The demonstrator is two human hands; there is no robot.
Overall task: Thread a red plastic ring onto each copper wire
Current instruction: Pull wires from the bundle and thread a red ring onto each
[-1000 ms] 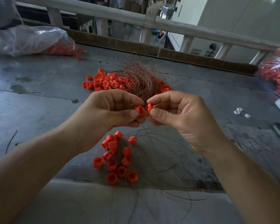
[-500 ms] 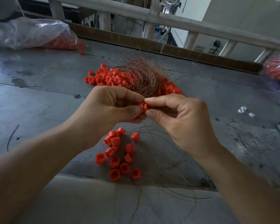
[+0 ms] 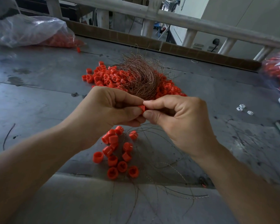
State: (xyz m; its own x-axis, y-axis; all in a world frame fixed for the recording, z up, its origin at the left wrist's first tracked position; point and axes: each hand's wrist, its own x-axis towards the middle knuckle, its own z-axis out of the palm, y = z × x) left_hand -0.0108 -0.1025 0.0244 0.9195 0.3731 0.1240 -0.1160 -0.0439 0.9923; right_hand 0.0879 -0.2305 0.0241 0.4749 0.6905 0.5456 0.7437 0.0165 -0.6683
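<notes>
Pinching one red ring [image 3: 142,108] between both hands, mid-air over the middle of the bench [image 3: 39,97]. My L hand [image 3: 113,109] is curling in from the left, thumb & forefinger gripping the ring. My R hand [image 3: 176,120] is meeting it from the right, thumb & forefinger tips closing on the same ring, other fingers tucked in. Can't tell if a wire is going through it, as it's too thin to see at the fingertips.

Just behind my hands, toward the far edge, the copper wire bundle [image 3: 141,78] is lying on a big ring pile [image 3: 103,76], w/ rings spilling out both sides. Below my hands, toward the near edge, a small ring group [image 3: 116,152] is sitting on the bench, w/ loose wires [image 3: 199,197] fanning out beside it & over the near edge.

A clear bag of rings [image 3: 28,31] is slumping at the far-left corner. Another bag [image 3: 278,68] is showing at the right edge, and a few white clips [image 3: 242,109] are lying near it.
</notes>
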